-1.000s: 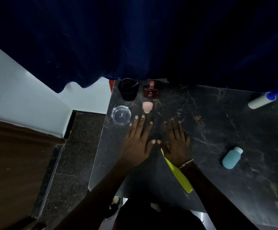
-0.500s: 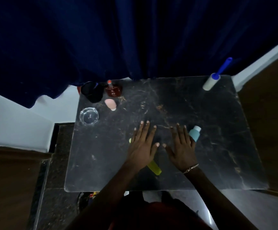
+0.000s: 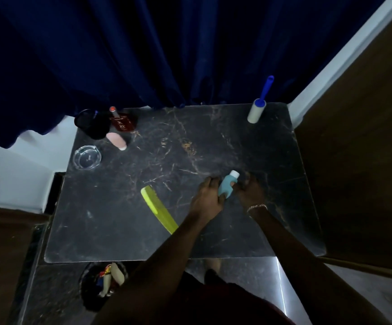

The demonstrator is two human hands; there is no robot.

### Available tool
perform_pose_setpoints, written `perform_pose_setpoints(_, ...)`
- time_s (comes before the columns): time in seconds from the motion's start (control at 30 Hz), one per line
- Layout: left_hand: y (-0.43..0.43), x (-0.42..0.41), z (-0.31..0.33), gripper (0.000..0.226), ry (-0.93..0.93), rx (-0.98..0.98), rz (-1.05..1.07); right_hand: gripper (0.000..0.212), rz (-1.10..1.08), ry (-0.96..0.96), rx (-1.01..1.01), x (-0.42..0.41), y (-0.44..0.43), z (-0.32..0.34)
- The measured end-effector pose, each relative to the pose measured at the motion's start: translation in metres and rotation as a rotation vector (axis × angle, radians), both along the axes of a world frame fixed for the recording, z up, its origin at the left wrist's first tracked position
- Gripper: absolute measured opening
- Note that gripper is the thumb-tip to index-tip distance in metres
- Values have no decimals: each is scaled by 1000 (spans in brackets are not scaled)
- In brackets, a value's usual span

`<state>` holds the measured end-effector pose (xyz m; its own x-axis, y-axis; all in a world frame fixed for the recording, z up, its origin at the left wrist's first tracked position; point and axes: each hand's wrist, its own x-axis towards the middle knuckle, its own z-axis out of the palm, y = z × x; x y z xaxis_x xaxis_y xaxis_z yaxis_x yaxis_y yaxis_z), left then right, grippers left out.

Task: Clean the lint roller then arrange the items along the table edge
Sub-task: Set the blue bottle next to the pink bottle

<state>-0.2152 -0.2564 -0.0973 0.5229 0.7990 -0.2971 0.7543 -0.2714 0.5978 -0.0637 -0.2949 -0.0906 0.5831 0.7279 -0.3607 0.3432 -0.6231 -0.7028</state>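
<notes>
Scanning left to right: glass ashtray point(image 3: 87, 157) near the table's point(image 3: 124, 231) left rim, black cup point(image 3: 92, 123), dark red bottle point(image 3: 123, 121) and pink sponge point(image 3: 117, 141) clustered at the far-left corner, all as they lay a second ago; yellow-green comb point(image 3: 159, 209) lies bare on the marble, diagonal, now uncovered where half a second back the left hand rested flat over it. Left hand point(image 3: 207, 199) has shifted rightward and curls its fingers against the small teal bottle point(image 3: 226, 187), thumb side touching the bottle's body; right hand point(image 3: 251, 192) meets it from the other side, fingers bent in, so both hands close on the bottle together rather than lying spread as they did earlier. Whether the bottle is lifted off the surface or only gripped where it lies, cannot tell. Lint roller point(image 3: 257, 110) stands at the far-right corner, blue handle leaning toward the curtain point(image 3: 143, 55), well apart from both hands and untouched. Judgement: palms-flat pause is over and handling has begun with the bottle, not the roller; the cleaning step looks not yet started, so arranging may be running ahead of it. Bin point(image 3: 96, 283) below the near edge
</notes>
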Motion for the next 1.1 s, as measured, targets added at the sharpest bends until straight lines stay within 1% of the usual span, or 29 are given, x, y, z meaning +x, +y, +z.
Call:
perform_pose_setpoints(0.07,-3,13,-3,63,45,-68,44,70,-3,113,-39,6,7,-2)
perform_pose_setpoints(0.13,-3,23,-5,64,58,-113,95,71,44,178,-54,7,11,-5)
perform_pose_setpoints(0.27,-2,40,-3,58,24,-164,198,66,126,149,-69,9,14,-10)
perform_pose_setpoints(0.37,-1,48,-1,46,-2,-183,300,62,125,133,-76,11,16,-10)
perform_pose_setpoints(0.43,-2,46,2,38,-37,-204,344,60,118,180,-72,13,15,-9)
perform_pose_setpoints(0.53,-3,39,3,34,-108,-299,412,63,94,338,-43,14,10,-7)
perform_pose_setpoints(0.63,-5,30,9,26,-244,-405,517,62,86,418,6,16,4,-1)
perform_pose_setpoints(0.7,-9,23,15,25,-352,-437,561,59,107,455,38,18,-2,5)
perform_pose_setpoints(0.73,-12,20,18,26,-403,-446,585,56,138,443,45,18,-6,8)
perform_pose_setpoints(0.77,-14,16,20,27,-450,-454,609,54,196,369,66,18,-12,11)
perform_pose_setpoints(0.83,-17,9,24,25,-522,-472,654,50,360,92,154,18,-26,14)
perform_pose_setpoints(0.87,-19,6,26,23,-543,-481,677,51,441,-22,223,17,-33,16)
perform_pose_setpoints(0.9,-20,2,29,19,-558,-492,703,53,516,-94,288,15,-39,18)
perform_pose_setpoints(0.93,-22,-3,30,14,-569,-501,730,56,583,-131,335,14,-42,19)
perform_pose_setpoints(1.0,-25,-11,33,6,-582,-516,773,55,679,-144,366,8,-45,20)
perform_pose_setpoints(1.1,-29,-22,41,12,-658,-555,790,48,755,-149,395,-7,-42,26)
